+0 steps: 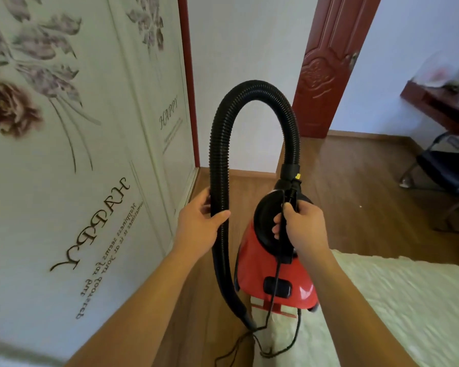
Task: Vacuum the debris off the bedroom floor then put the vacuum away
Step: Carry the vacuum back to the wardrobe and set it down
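Note:
A red canister vacuum (273,263) with a black handle hangs in front of me above the wooden floor (355,197). My right hand (300,223) is closed around its handle and the thin black power cord (276,282). The ribbed black hose (252,88) arches up from the vacuum's front and comes down on the left. My left hand (200,221) grips that hose partway down. The hose's nozzle end (248,320) points at the floor near loose loops of cord. No debris is visible on the floor.
A wardrobe (77,154) with flower prints and "HAPPY" lettering fills the left. A pale bedspread (382,300) lies at lower right. A red-brown door (326,67) stands open ahead. At far right are a dark chair (445,170) and a cluttered red-brown desk (440,99).

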{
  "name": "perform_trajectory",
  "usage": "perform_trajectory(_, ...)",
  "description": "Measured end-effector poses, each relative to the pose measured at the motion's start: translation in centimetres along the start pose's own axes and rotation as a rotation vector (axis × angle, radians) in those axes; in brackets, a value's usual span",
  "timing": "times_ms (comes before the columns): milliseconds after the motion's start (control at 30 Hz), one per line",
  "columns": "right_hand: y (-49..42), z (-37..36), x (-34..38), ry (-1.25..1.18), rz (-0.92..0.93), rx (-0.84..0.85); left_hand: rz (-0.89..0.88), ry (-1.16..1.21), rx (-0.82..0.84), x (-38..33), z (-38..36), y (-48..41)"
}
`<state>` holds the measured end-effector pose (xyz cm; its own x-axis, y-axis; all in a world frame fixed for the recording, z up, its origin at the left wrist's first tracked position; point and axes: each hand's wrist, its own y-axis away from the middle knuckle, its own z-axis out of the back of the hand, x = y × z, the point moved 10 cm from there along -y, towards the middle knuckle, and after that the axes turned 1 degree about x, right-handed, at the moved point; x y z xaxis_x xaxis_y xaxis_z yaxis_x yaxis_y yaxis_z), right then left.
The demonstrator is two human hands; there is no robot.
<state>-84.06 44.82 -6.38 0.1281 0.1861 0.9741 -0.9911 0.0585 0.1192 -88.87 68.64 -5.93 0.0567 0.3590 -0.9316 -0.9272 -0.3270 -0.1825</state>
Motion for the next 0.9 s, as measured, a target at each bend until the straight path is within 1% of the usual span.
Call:
perform_trajectory(200, -10.6, -1.9, 1.6, -0.038, -0.001, -0.001, 0.031, 0.001, -0.014, 1.6, -2.3, -10.0)
perform_trajectory(500, -27.7, -8.3, 1.3, -0.061, -0.096, -0.039, 0.024, 0.083, 0.042, 6.7, -5.3, -28.4)
perform_trajectory(633, -34.5, -10.5, 3.1, -0.064, -0.099, -0.047, -0.005, 0.093, 0.07, 6.6, -6.1, -36.5)
perform_trajectory(800, -43.4, -11.7, 5.6, -0.073, -0.069, -0.045, -0.007, 0.098, 0.045, 6.7, -8.5, -45.4)
perform_trajectory(900, -49.5, -12.2, 5.9, -0.094, -0.08, -0.039, -0.002, 0.089, 0.027, 7.7, -10.4, -50.6)
